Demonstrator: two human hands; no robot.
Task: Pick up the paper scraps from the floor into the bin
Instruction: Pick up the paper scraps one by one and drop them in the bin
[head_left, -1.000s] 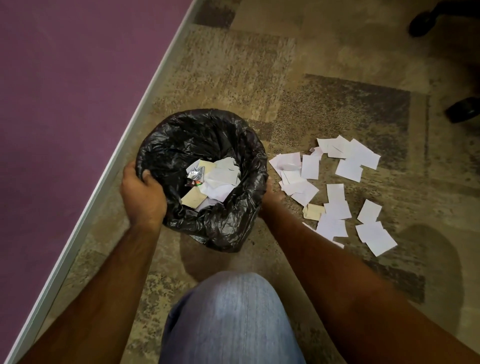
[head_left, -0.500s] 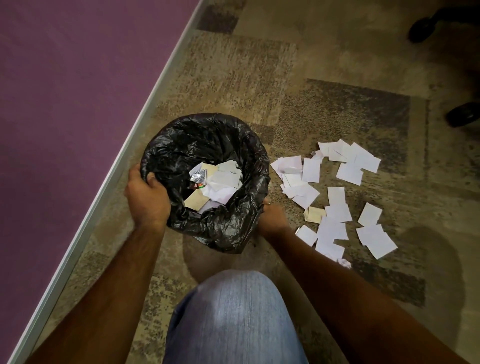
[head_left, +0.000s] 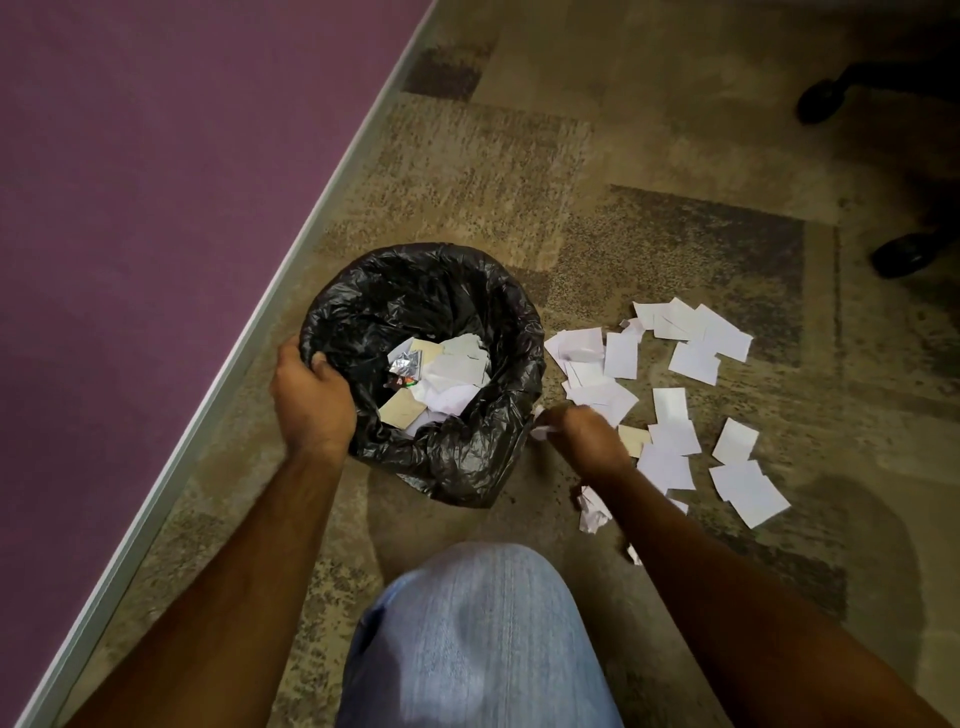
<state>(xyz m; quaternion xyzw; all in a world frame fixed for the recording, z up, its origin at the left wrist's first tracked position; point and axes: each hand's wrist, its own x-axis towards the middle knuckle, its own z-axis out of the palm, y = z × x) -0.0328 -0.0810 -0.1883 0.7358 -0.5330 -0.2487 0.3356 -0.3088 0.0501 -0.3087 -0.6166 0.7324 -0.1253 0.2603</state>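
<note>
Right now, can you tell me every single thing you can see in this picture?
Bin: one, lined with a black plastic bag, on the floor beside the purple wall.
Rubbish in the bin: several white and tan paper pieces plus a shiny foil wrapper.
Paper scraps: many, mostly white, one tan, spread on the floor right of the bin.
Crumpled scrap: one, white, by the right forearm.
Carpet: brown, patchy.
Wall: purple, with a pale strip along its base.
Chair castors: two, black, top right.
Knee: one, blue jeans.
Left hand: fingers gripping the bin's rim.
Right hand: blurred, among the scraps.
</note>
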